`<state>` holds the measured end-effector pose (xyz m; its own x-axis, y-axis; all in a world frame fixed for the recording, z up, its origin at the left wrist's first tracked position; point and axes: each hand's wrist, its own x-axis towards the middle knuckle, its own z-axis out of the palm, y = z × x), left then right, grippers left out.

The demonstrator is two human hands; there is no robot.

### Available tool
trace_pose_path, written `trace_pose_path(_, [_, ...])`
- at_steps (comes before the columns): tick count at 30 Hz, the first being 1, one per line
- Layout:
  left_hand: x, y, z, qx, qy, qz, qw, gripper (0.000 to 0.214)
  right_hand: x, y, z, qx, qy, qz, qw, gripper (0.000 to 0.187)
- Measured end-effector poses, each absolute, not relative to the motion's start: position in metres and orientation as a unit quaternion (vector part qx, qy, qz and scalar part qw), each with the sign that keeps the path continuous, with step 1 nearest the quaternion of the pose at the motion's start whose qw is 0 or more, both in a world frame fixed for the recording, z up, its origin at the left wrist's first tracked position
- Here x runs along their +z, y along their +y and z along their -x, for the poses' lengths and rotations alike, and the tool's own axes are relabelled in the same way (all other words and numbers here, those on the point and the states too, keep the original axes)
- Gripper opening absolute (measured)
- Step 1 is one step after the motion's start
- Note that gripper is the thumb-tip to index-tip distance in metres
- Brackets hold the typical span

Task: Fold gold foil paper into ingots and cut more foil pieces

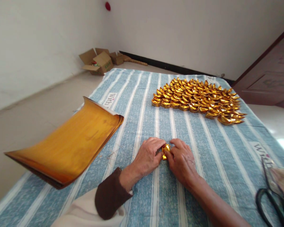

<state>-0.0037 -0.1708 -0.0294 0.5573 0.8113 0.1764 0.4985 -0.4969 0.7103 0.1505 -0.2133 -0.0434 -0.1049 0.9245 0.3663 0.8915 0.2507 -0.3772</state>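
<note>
My left hand (148,156) and my right hand (181,160) meet over a blue-and-white striped cloth (203,151). Both pinch a small folded gold paper piece (165,150) between their fingertips, pressed down near the cloth. The fingers of both hands are curled closed around it, and most of the piece is hidden by them. A stack of gold paper sheets (71,145) lies to the left of my left hand, with its edges curling upward.
A large pile of several finished gold paper ingots (198,99) lies in rows at the far right of the cloth. Black-handled scissors (273,195) lie at the right edge. Open cardboard boxes (98,61) sit on the floor by the wall. A brown door (269,75) stands at the right.
</note>
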Motion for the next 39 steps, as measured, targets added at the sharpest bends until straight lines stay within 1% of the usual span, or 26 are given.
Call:
trace_pose_path(4, [-0.029, -0.17, 0.003, 0.253, 0.398, -0.824, 0.315, 0.024, -0.045, -0.214, -0.15, 0.006, -0.749, 0.593, 0.296, 0.019])
trace_pose_path(8, [-0.031, -0.17, 0.003, 0.266, 0.395, -0.82, 0.317, 0.025, -0.046, -0.214, -0.149, -0.001, -0.776, 0.555, 0.301, 0.02])
trace_pose_path(12, [-0.031, -0.17, 0.003, 0.264, 0.384, -0.828, 0.313, 0.028, -0.044, -0.213, -0.153, 0.035, -0.788, 0.54, 0.293, 0.019])
trace_pose_path(16, [-0.032, -0.17, 0.003, 0.264, 0.383, -0.827, 0.315, 0.031, -0.04, -0.215, -0.16, 0.089, -0.796, 0.517, 0.301, 0.011])
trace_pose_path(18, [-0.032, -0.17, 0.003, 0.263, 0.385, -0.826, 0.317, 0.032, -0.039, -0.217, -0.162, 0.101, -0.797, 0.512, 0.303, 0.013])
trace_pose_path(25, [-0.033, -0.169, 0.003, 0.27, 0.386, -0.822, 0.319, 0.036, -0.043, -0.217, -0.163, 0.112, -0.786, 0.521, 0.315, 0.013])
trace_pose_path(30, [-0.032, -0.169, 0.003, 0.268, 0.383, -0.824, 0.319, 0.033, -0.043, -0.216, -0.161, 0.136, -0.769, 0.539, 0.316, 0.015])
trace_pose_path(35, [-0.032, -0.169, 0.003, 0.264, 0.393, -0.821, 0.319, 0.033, -0.043, -0.214, -0.159, 0.16, -0.755, 0.558, 0.306, 0.011])
trace_pose_path(39, [-0.031, -0.169, 0.002, 0.26, 0.402, -0.817, 0.321, 0.033, -0.042, -0.214, -0.156, 0.165, -0.744, 0.566, 0.315, 0.012])
